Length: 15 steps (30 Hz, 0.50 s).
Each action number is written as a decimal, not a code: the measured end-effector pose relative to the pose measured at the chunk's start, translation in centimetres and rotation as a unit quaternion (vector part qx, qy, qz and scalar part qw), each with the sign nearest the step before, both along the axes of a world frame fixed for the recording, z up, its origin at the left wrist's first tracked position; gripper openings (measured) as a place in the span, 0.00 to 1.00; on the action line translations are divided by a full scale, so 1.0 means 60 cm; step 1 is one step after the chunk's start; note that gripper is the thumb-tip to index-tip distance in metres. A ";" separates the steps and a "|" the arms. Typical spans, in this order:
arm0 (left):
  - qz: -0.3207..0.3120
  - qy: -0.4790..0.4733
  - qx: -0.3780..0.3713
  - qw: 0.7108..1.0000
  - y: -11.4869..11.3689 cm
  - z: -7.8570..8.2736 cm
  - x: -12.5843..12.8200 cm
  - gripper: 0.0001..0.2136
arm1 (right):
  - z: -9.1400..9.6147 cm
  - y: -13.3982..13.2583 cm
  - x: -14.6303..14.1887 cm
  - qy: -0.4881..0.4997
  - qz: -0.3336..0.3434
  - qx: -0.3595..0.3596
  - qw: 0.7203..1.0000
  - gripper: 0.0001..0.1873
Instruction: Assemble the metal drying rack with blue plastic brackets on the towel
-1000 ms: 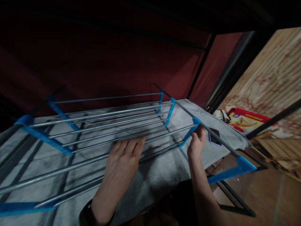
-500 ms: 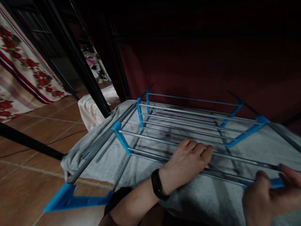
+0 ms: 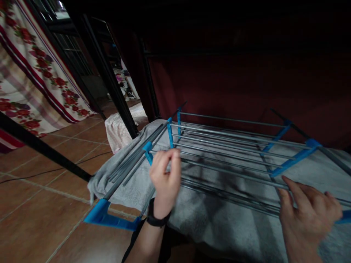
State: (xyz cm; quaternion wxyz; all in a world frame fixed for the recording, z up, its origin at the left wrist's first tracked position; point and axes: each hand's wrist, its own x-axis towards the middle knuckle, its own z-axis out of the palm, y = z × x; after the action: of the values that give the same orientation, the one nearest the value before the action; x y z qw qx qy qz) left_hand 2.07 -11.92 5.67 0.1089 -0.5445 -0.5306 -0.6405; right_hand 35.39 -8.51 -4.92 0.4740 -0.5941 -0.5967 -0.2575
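Observation:
A partly assembled rack of grey metal tubes and blue plastic brackets lies on a grey blanket (image 3: 192, 215). My left hand (image 3: 166, 173), with a black band on its wrist, is closed on the left end of the nearest upper metal tube (image 3: 225, 169), right beside a blue bracket (image 3: 148, 149). Farther along that tube, my right hand (image 3: 309, 208) pinches it between thumb and fingers. Part of another blue bracket (image 3: 344, 217) shows past the right hand. A larger blue end piece (image 3: 109, 217) caps the side tubes at the front left.
Several loose tubes (image 3: 128, 157) lie on the blanket at left. A dark metal post (image 3: 115, 84) and a slanting black bar (image 3: 44, 146) stand at left. Dark red cloth (image 3: 233, 84) hangs behind. A floral cloth (image 3: 46, 69) hangs over the tiled floor (image 3: 35, 201).
My left hand has slid leftward from the tube's middle to its left end. My right hand has shifted slightly up and left onto the tube. The view has moved a little.

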 end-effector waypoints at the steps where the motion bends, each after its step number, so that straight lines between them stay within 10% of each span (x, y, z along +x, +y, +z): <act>1: 0.020 -0.080 0.006 0.997 -0.005 -0.008 -0.017 0.08 | -0.001 0.002 0.002 0.007 0.007 0.003 1.000 0.19; 9: 0.142 -0.293 -0.063 0.943 -0.012 -0.148 -0.081 0.08 | -0.004 0.008 0.012 0.040 0.031 -0.010 0.999 0.19; 15: 0.017 -0.322 -0.037 0.946 0.044 -0.149 -0.124 0.18 | -0.004 0.007 0.011 -0.037 0.046 0.047 0.997 0.23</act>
State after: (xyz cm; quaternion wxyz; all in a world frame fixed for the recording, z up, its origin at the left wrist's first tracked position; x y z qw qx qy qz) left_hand -5.39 -9.28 -3.27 -0.0768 -0.3038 -0.5698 -0.7597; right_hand 36.05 -8.12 -5.19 0.4900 -0.5336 -0.6276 -0.2850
